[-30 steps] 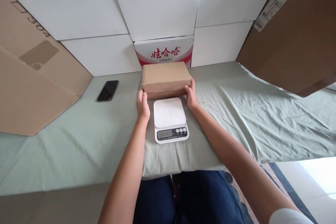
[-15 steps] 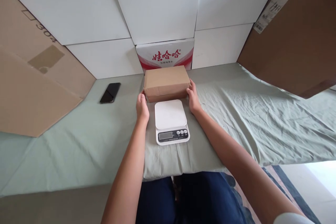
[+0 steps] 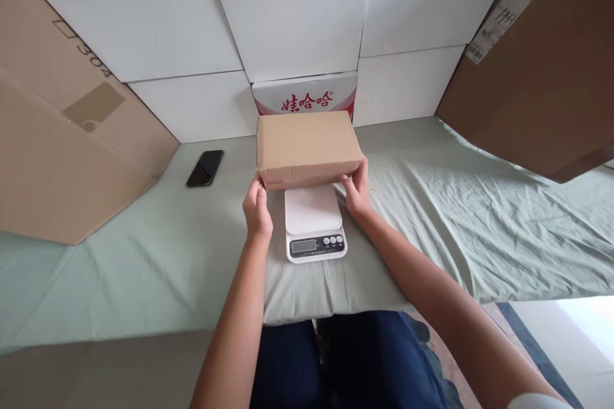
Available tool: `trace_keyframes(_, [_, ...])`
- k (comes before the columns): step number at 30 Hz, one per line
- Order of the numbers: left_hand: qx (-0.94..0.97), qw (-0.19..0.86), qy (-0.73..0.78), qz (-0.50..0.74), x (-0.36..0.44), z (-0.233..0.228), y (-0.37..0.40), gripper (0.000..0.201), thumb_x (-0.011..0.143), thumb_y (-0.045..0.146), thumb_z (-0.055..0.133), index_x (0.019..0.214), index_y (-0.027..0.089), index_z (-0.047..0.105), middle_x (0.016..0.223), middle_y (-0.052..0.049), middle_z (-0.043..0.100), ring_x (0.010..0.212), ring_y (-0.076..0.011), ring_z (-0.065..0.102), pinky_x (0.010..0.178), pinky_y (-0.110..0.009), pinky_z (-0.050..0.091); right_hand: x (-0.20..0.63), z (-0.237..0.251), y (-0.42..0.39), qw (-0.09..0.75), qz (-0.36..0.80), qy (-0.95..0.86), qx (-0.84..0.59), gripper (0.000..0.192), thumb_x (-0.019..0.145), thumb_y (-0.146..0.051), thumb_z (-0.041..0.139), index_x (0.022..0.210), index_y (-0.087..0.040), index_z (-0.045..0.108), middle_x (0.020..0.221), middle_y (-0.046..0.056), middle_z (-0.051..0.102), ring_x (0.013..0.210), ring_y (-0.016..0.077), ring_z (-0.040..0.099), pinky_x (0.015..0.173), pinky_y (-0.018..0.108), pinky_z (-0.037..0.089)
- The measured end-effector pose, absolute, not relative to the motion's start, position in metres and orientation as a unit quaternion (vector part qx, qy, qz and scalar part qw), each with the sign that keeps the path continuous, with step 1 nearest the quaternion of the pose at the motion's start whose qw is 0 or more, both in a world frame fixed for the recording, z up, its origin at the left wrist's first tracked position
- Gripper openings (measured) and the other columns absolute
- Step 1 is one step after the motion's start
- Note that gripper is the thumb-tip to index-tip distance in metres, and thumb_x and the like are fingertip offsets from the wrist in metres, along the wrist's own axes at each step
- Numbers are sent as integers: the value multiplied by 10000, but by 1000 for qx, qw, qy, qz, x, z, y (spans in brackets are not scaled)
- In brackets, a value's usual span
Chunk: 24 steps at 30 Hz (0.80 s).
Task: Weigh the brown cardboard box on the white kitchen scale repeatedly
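Note:
A closed brown cardboard box (image 3: 307, 144) is held level between my two hands, raised above the cloth. My left hand (image 3: 258, 208) grips its near left corner, the thumb in front and the other fingers partly hidden behind. At the near right corner, my right hand (image 3: 357, 188) holds the box with the thumb on the front face and fingers around the side. Just below and nearer to me lies a white kitchen scale (image 3: 314, 211) with a blank display and several round buttons. The box covers the far edge of its plate from view.
A black phone (image 3: 205, 168) lies on the green cloth (image 3: 158, 255) to the left. Large cardboard sheets (image 3: 71, 115) flank the left side, and a brown carton (image 3: 532, 77) the right. White boxes (image 3: 297, 19) and a red-lettered carton (image 3: 307, 94) form the back.
Both hands have lifted the cardboard box off the cloth and brought it slightly closer, so it now overlaps the scale's far edge. The phone and scale stay put.

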<state>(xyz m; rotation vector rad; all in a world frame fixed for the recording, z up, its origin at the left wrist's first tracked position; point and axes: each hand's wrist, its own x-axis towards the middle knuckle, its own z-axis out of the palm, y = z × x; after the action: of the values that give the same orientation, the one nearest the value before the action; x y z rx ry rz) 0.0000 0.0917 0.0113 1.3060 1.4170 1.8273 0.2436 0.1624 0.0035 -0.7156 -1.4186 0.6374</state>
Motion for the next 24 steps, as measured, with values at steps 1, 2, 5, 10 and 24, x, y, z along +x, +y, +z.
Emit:
trace_keyframes(1, [464, 242, 512, 681, 4, 12, 81, 745, 949, 740, 513, 1409, 178, 678, 1442, -170, 700, 1417, -306, 619, 1203, -410, 459, 245, 4, 156, 655, 275, -628, -317, 676, 942, -626, 598, 1514, -299, 447, 1528, 119, 532, 1419, 354, 520, 1240, 562, 412])
trace_keyframes(2, [448, 245, 507, 695, 8, 12, 70, 753, 938, 741, 529, 1401, 169, 688, 1441, -179, 702, 1421, -317, 618, 1202, -418, 464, 247, 4, 150, 655, 272, -629, -319, 670, 943, -628, 597, 1512, -305, 451, 1516, 117, 539, 1410, 354, 526, 1232, 564, 417])
trace_keyframes(5, [413, 257, 500, 717, 17, 7, 38, 789, 905, 749, 574, 1384, 136, 708, 1421, -209, 711, 1416, -353, 622, 1197, -456, 478, 251, 4, 133, 649, 277, -629, -327, 645, 948, -632, 583, 1502, -327, 456, 1502, 101, 551, 1407, 346, 531, 1212, 565, 435])
trace_keyframes(10, [400, 259, 507, 718, 18, -7, 0, 797, 917, 738, 556, 1399, 121, 702, 1402, -225, 720, 1395, -368, 639, 1190, -489, 487, 258, 3, 97, 636, 294, -630, -336, 613, 963, -600, 573, 1506, -345, 450, 1478, 86, 554, 1374, 336, 545, 1177, 558, 458])
trace_keyframes(24, [371, 275, 535, 708, 23, -6, -14, 812, 903, 747, 562, 1392, 113, 703, 1425, -231, 704, 1399, -368, 637, 1204, -491, 477, 265, 2, 65, 611, 321, -628, -359, 582, 983, -611, 544, 1492, -344, 457, 1477, 101, 551, 1322, 336, 563, 1093, 563, 513])
